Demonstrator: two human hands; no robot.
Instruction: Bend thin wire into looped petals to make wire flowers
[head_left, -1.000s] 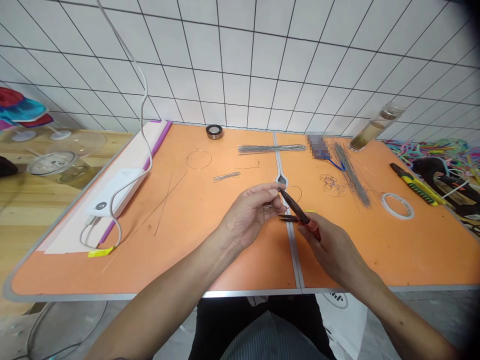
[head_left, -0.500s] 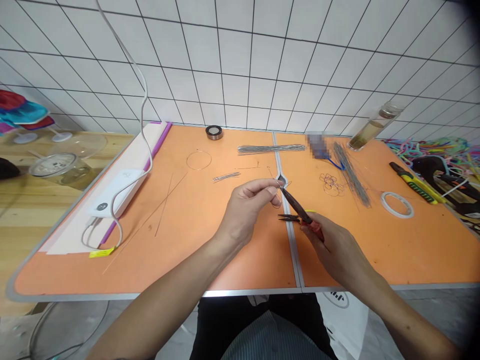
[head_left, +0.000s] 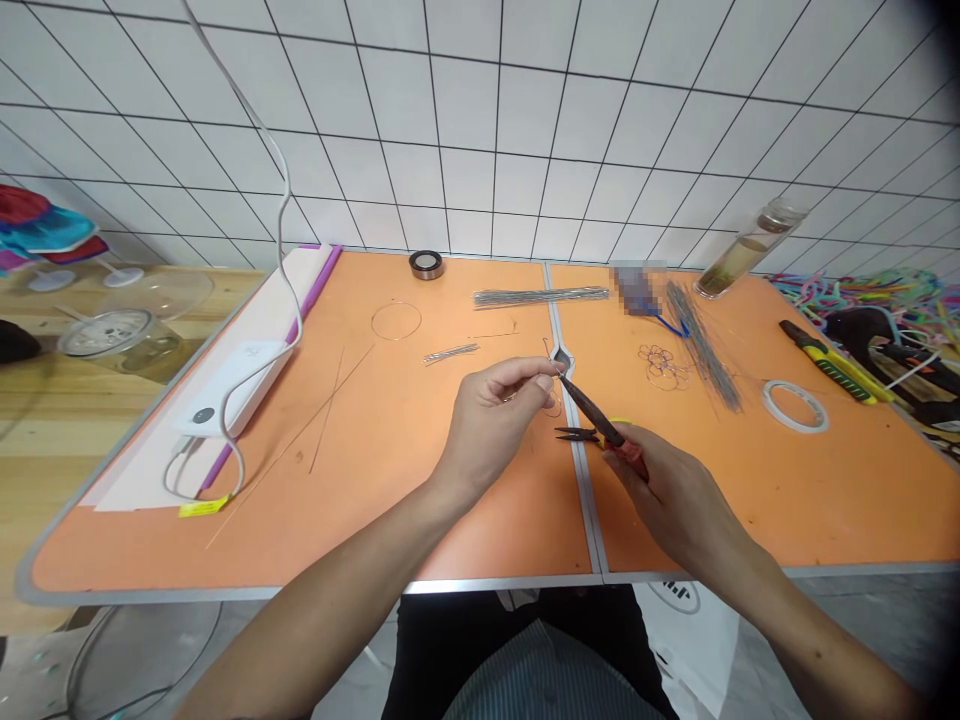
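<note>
My left hand (head_left: 501,415) is closed in a pinch on a thin wire (head_left: 553,405), whose curved part shows faintly below the fingertips. In my right hand (head_left: 664,485) are red-handled pliers (head_left: 600,418), their dark jaws pointing up and left to meet the wire at my left fingertips. Whether the jaws are fully closed is too small to tell. Beneath them on the table lies a second pair of pliers (head_left: 576,434) with dark jaws. A flower-shaped wire piece (head_left: 663,368) rests to the right, and a wire ring (head_left: 397,320) to the left.
Bundles of straight wire (head_left: 540,296) lie on the orange table (head_left: 360,540). A tape roll (head_left: 427,264), a white ring (head_left: 795,407), a yellow cutter knife (head_left: 832,362) and a glass tube (head_left: 748,250) surround the work area. A white power bank (head_left: 232,385) with a cable stands left.
The curved wire at my left fingertips has shifted and turned a little, and those fingers have moved slightly. The pliers stay nearly in place.
</note>
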